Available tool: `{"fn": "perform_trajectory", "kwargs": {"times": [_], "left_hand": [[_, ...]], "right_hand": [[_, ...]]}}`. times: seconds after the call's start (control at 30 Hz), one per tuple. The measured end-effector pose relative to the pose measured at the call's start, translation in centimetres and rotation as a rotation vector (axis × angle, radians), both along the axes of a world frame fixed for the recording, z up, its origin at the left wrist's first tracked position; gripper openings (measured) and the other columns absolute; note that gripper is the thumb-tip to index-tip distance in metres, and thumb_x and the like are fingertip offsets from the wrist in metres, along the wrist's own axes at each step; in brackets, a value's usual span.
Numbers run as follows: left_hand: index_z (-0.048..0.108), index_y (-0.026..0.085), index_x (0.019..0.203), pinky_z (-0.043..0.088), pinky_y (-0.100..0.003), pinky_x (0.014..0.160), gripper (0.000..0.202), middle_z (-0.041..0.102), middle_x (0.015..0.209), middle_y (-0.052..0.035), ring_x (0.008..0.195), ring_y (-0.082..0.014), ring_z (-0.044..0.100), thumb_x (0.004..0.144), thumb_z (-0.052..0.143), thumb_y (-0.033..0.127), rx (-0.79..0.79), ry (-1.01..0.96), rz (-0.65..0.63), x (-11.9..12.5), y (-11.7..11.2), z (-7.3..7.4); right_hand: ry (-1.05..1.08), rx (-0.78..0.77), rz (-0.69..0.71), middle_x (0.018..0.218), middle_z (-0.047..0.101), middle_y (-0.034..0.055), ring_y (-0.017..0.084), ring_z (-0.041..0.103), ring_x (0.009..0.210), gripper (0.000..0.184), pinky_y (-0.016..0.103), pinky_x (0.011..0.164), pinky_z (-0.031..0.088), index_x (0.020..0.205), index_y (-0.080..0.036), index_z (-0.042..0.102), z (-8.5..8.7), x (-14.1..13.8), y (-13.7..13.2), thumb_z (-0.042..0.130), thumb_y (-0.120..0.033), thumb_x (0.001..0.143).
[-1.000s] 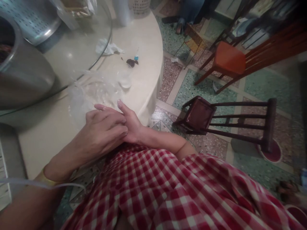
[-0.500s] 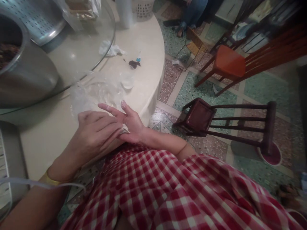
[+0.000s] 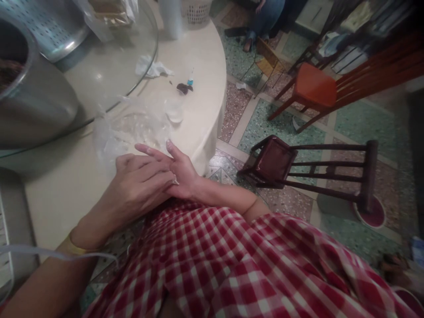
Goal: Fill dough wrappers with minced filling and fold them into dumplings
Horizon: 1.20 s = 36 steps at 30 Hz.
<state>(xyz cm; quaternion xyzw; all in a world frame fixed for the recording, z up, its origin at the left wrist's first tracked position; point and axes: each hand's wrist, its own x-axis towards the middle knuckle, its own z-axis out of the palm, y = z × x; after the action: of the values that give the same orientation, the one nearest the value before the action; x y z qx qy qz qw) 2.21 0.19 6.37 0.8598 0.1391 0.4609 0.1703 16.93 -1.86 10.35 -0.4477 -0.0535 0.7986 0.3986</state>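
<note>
My left hand (image 3: 141,181), with a gold-coloured bangle at its wrist, lies back up across my right palm. Its fingers are bent together over a small whitish piece (image 3: 175,181), mostly covered; I cannot make out its kind. My right hand (image 3: 185,170) is turned palm up beneath it, its thumb and a forefinger stretched apart. White residue marks those fingertips. Just beyond the hands, a clear plastic bag (image 3: 132,126) with pale contents rests on the table (image 3: 205,66). Beside the bag is a small white round dish or lid (image 3: 174,115).
On the left stand a large metal pot (image 3: 49,106) and a perforated metal vessel (image 3: 62,26), by a glass turntable (image 3: 99,75). Crumpled tissue (image 3: 154,68) and dark scraps (image 3: 184,88) lie near the table edge. A dark chair (image 3: 274,161) and an orange-seated chair (image 3: 316,86) are at right.
My left hand has slid slightly right over my right palm, and its fingers now cover more of the whitish piece. The right hand has barely moved.
</note>
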Motion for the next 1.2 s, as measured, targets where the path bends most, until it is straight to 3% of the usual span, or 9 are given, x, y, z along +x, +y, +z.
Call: {"fn": "perform_trajectory", "kwargs": {"times": [0.13, 0.43, 0.63, 0.8, 0.97, 1.2], "left_hand": [[0.066, 0.022, 0.113, 0.042, -0.039, 0.087, 0.017, 0.076, 0.106, -0.0047, 0.095, -0.0222, 0.065, 0.100, 0.056, 0.028, -0.142, 0.074, 0.050, -0.8, 0.1, -0.9], [0.065, 0.021, 0.102, 0.044, -0.038, 0.082, 0.009, 0.074, 0.095, -0.0042, 0.090, -0.0221, 0.061, 0.096, 0.059, 0.018, -0.175, 0.034, 0.118, -0.7, -0.9, -1.0], [0.065, 0.021, 0.109, 0.045, -0.039, 0.089, 0.014, 0.075, 0.103, -0.0050, 0.099, -0.0232, 0.063, 0.096, 0.061, 0.022, -0.216, 0.014, 0.177, -1.0, -1.4, -1.0], [0.065, 0.020, 0.097, 0.044, -0.038, 0.081, 0.007, 0.075, 0.092, -0.0037, 0.086, -0.0215, 0.062, 0.094, 0.062, 0.015, -0.192, -0.003, 0.275, -0.6, -2.3, -1.1], [0.066, 0.013, 0.112, 0.044, -0.039, 0.087, 0.017, 0.074, 0.101, -0.0112, 0.092, -0.0236, 0.063, 0.096, 0.063, 0.019, -0.267, -0.066, 0.319, -0.3, -2.9, -1.6], [0.064, 0.016, 0.093, 0.044, -0.036, 0.081, 0.006, 0.071, 0.087, -0.0051, 0.082, -0.0203, 0.060, 0.092, 0.067, 0.011, -0.290, -0.118, 0.413, 0.2, -3.8, -1.9]], "right_hand": [[0.096, 0.016, 0.043, 0.091, 0.072, 0.0028, 0.017, 0.068, 0.078, 0.055, 0.031, 0.072, 0.061, 0.135, -0.024, 0.057, 0.0, 0.4, -0.2, 0.015, -0.043, 0.105], [0.048, 0.006, 0.033, 0.094, 0.074, 0.0038, 0.018, 0.067, 0.074, 0.060, 0.034, 0.074, 0.061, 0.149, -0.022, 0.047, 0.4, 0.0, -0.2, 0.016, -0.048, 0.105], [0.034, 0.045, -0.013, 0.099, 0.074, 0.0059, 0.018, 0.069, 0.080, 0.060, 0.035, 0.074, 0.061, 0.140, -0.022, 0.052, 0.4, -0.1, -0.3, 0.009, -0.044, 0.105], [0.032, 0.048, -0.082, 0.110, 0.073, 0.0084, 0.021, 0.071, 0.092, 0.057, 0.040, 0.080, 0.062, 0.126, -0.023, 0.058, 0.0, -0.5, -0.4, 0.013, -0.050, 0.104], [0.026, 0.030, -0.129, 0.114, 0.072, 0.0089, 0.019, 0.069, 0.097, 0.059, 0.035, 0.080, 0.061, 0.129, -0.023, 0.058, 0.7, -0.6, -0.4, 0.013, -0.053, 0.104], [-0.020, 0.077, -0.159, 0.115, 0.072, 0.0102, 0.021, 0.068, 0.105, 0.061, 0.040, 0.096, 0.056, 0.136, -0.022, 0.054, 0.1, -0.9, -0.6, 0.018, -0.059, 0.102]]}}
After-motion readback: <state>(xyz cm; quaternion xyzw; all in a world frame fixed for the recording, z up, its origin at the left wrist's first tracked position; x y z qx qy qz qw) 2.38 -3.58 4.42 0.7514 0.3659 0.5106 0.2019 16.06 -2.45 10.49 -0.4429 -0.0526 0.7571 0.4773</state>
